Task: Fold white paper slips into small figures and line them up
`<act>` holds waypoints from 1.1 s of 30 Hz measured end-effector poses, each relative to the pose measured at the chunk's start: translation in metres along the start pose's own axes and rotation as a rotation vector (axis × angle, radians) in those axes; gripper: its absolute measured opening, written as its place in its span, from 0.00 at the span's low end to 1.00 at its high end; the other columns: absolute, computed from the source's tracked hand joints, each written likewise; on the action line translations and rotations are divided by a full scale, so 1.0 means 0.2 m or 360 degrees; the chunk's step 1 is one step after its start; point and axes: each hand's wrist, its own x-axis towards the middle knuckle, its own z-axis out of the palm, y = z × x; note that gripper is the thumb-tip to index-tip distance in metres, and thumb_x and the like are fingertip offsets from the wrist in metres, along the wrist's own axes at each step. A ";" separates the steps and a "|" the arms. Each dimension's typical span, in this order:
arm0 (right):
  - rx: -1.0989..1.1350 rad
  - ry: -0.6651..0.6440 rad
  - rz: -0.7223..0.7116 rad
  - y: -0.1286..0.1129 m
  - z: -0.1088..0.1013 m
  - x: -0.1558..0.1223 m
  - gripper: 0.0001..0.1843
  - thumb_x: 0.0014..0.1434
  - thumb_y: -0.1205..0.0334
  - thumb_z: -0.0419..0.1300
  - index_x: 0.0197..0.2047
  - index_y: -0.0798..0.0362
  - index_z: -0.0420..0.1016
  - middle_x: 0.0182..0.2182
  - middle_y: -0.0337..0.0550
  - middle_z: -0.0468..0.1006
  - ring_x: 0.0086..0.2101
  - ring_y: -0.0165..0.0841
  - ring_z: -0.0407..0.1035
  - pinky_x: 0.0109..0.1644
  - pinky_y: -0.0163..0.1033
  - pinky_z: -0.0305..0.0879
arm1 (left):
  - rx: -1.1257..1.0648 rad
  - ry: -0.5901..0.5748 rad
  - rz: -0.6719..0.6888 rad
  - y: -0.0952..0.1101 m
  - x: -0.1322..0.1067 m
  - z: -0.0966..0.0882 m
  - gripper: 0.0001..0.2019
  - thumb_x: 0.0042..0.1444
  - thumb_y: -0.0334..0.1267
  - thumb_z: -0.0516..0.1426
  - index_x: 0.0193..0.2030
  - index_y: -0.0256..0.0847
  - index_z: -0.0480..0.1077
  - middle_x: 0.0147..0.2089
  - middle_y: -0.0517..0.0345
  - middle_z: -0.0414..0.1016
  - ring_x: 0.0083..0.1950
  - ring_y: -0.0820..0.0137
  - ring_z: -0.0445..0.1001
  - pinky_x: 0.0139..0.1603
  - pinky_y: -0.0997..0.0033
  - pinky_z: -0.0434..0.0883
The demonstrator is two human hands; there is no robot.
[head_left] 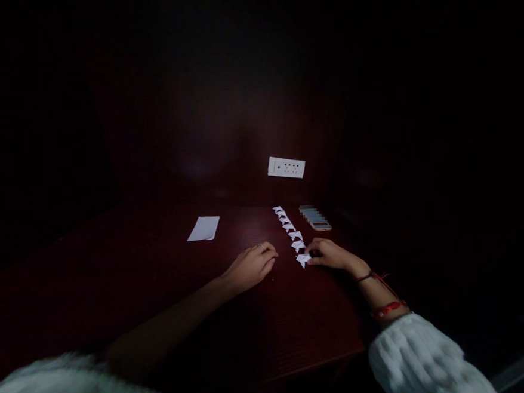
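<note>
A slanting row of several small white folded-paper figures runs away from me across the dark red table. My right hand is at the near end of this row, its thumb and fingers closed on the edge of the nearest folded-paper figure. That figure appears to rest on the tabletop. To the left of the row, my left hand lies on the table with its fingers loosely bent and nothing visible in them. A small gap separates it from the paper pieces.
A stack of white paper sheets lies on the left of the table. Beyond my right hand is a phone, its screen partly pixelated. A white socket panel is set in the dark back panel. The surroundings are very dim.
</note>
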 end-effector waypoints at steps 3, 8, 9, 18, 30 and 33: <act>0.0014 -0.0002 -0.0006 0.01 0.00 0.00 0.15 0.45 0.58 0.58 0.38 0.53 0.70 0.31 0.41 0.67 0.31 0.29 0.62 0.36 0.32 0.57 | 0.0009 0.0008 -0.0023 -0.01 0.00 0.03 0.11 0.56 0.34 0.44 0.42 0.40 0.64 0.43 0.57 0.62 0.42 0.70 0.64 0.46 0.69 0.60; 0.0005 -0.0026 -0.0028 0.03 0.00 0.00 0.15 0.45 0.59 0.58 0.38 0.54 0.70 0.31 0.42 0.68 0.31 0.29 0.62 0.36 0.33 0.57 | 0.0007 -0.0028 -0.0042 -0.02 -0.02 0.04 0.11 0.56 0.35 0.43 0.41 0.41 0.64 0.43 0.57 0.62 0.42 0.71 0.64 0.45 0.69 0.60; 0.0002 -0.0022 -0.0021 0.03 0.00 0.00 0.15 0.45 0.59 0.58 0.38 0.54 0.70 0.31 0.42 0.68 0.31 0.29 0.62 0.36 0.33 0.57 | 0.0005 -0.0034 -0.0045 -0.02 -0.02 0.05 0.11 0.56 0.35 0.43 0.41 0.41 0.64 0.43 0.57 0.62 0.42 0.71 0.64 0.45 0.70 0.60; -0.0020 0.0062 -0.0011 -0.04 -0.04 0.02 0.16 0.46 0.61 0.57 0.40 0.56 0.69 0.34 0.45 0.70 0.34 0.31 0.64 0.39 0.33 0.58 | 0.0091 -0.0065 -0.0056 -0.07 -0.07 -0.01 0.11 0.56 0.35 0.43 0.39 0.41 0.64 0.41 0.57 0.62 0.41 0.71 0.64 0.44 0.70 0.61; -0.0008 0.0009 -0.0137 -0.66 0.12 0.44 0.13 0.50 0.60 0.53 0.39 0.55 0.70 0.36 0.45 0.70 0.37 0.31 0.64 0.41 0.32 0.57 | 0.0187 0.0246 -0.0888 -0.60 -0.51 -0.31 0.12 0.52 0.34 0.45 0.38 0.38 0.66 0.41 0.56 0.65 0.44 0.69 0.64 0.50 0.70 0.58; -0.0041 0.0083 -0.0044 -0.76 0.17 0.57 0.16 0.51 0.58 0.51 0.43 0.54 0.67 0.39 0.46 0.67 0.39 0.31 0.63 0.41 0.33 0.57 | 0.0249 0.0348 -0.1085 -0.73 -0.58 -0.36 0.13 0.50 0.32 0.44 0.39 0.33 0.66 0.40 0.50 0.66 0.45 0.64 0.63 0.49 0.65 0.58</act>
